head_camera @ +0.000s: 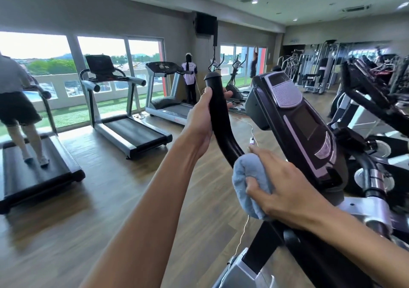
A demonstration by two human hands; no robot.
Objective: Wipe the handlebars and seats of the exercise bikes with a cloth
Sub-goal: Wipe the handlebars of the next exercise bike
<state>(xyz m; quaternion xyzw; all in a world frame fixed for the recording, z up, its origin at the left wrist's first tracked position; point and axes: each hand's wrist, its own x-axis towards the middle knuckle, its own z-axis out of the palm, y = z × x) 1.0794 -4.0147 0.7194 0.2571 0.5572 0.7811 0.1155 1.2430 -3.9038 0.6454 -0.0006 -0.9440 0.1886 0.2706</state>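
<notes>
Two hands on one bar: left hand (202,119) curled round the upper stretch of the black handlebar (218,115), just under its capped end, steadying it; right hand (285,188) pressing a pale blue cloth (245,183) against the lower bend of the same bar, thumb tucked into the folded cloth, fingers spread over it and bent around the tube. Cloth sits bunched, wrapped partway round the bar, beside the console (296,128) of the exercise bike (332,199). Step in hand, by my reading: wiping this handlebar, lower section, with the grip area above covered by the steadying hand. Next move likely calls for sliding the cloth up the curve toward the cap, which means the left hand must let go or shift down out of the way; cloth should stay wrapped snug so it covers the far side of the tube. Seat not in view; cannot say whether it has been done. Other bikes crowd in at right, blurred. Containers: none visible, no bucket, bin or spray bottle in frame. Treadmills (124,119) line the windows at left, a person walking on the nearest (33,172). Thin white cable (243,234) trails across the wooden floor (115,199) below the bar.
</notes>
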